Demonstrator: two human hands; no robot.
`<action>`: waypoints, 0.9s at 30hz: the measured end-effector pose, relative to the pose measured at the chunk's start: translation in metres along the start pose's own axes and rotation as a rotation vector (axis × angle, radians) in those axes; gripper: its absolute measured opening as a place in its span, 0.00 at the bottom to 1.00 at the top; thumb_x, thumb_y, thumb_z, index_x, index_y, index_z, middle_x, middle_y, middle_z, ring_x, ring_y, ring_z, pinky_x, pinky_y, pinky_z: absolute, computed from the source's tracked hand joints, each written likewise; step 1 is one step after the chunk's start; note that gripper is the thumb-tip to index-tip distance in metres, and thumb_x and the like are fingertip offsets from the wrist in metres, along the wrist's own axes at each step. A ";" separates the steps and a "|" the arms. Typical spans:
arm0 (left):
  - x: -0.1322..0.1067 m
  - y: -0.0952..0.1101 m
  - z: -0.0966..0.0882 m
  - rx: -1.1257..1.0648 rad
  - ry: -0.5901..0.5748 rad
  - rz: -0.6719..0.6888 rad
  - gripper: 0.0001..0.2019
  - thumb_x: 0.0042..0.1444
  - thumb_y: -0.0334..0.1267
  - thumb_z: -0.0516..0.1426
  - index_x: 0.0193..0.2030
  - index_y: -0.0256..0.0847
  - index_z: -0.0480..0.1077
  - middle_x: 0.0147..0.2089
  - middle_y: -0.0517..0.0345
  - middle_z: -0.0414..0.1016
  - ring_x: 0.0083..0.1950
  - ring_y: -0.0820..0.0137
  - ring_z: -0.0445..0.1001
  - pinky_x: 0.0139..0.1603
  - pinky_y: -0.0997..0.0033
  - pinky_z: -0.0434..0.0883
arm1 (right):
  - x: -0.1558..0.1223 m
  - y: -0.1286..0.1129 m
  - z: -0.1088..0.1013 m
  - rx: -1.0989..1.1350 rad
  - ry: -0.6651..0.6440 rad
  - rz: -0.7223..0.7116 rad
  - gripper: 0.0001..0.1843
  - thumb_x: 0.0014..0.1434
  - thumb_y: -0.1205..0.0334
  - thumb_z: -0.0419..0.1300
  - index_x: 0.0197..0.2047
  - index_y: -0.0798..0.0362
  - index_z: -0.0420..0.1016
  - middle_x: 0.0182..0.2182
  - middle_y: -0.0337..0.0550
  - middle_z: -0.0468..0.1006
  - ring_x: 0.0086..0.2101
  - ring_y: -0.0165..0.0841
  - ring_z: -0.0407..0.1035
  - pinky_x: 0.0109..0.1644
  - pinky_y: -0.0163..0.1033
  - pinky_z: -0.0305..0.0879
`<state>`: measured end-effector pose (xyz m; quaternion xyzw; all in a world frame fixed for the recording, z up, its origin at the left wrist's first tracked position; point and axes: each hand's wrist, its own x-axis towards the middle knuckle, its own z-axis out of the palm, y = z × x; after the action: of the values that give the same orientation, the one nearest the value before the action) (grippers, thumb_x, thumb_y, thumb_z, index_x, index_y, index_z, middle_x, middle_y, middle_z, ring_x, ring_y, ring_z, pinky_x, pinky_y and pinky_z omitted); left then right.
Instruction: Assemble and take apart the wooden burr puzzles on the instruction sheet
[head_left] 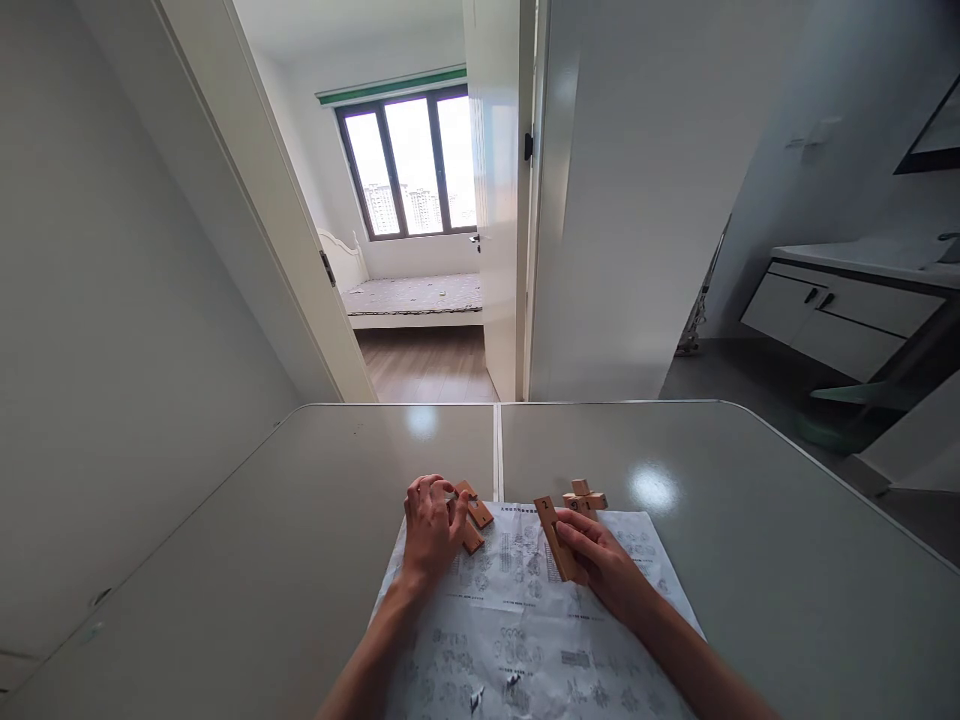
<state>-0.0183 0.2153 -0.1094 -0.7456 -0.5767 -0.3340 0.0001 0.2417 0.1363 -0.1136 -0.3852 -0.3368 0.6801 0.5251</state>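
Note:
My right hand point(600, 555) grips a flat wooden puzzle piece point(550, 530) marked "2", thumb on its upper face, tilted above a printed sheet. At the left edge of the sheet, my left hand point(431, 520) is curled, with thumb and index finger at the end of a notched wooden piece point(480, 514). Another wooden piece point(472, 539) shows just below it, partly hidden by the hand. Behind my right hand sits a small cluster of interlocked wooden blocks point(585, 497), some with numbers, its lower part covered by the fingers.
The creased printed instruction sheet point(517, 625) lies on a glossy grey table point(300, 560) with a seam point(497, 450) down its far half. Beyond the table's far edge, a doorway with an open door point(499, 200) shows a bed point(416, 295). A washbasin cabinet point(840, 310) stands at right.

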 end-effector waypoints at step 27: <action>-0.005 0.033 -0.024 -0.166 -0.331 0.235 0.27 0.52 0.46 0.69 0.58 0.53 0.67 0.55 0.56 0.76 0.62 0.57 0.70 0.65 0.54 0.66 | -0.003 0.014 0.020 -0.582 0.108 -0.321 0.26 0.63 0.38 0.62 0.50 0.51 0.76 0.27 0.37 0.71 0.24 0.33 0.65 0.27 0.37 0.61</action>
<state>-0.0025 0.1907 -0.0806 -0.8498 -0.4485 -0.2509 -0.1170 0.2183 0.1296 -0.1157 -0.4963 -0.5451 0.4426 0.5106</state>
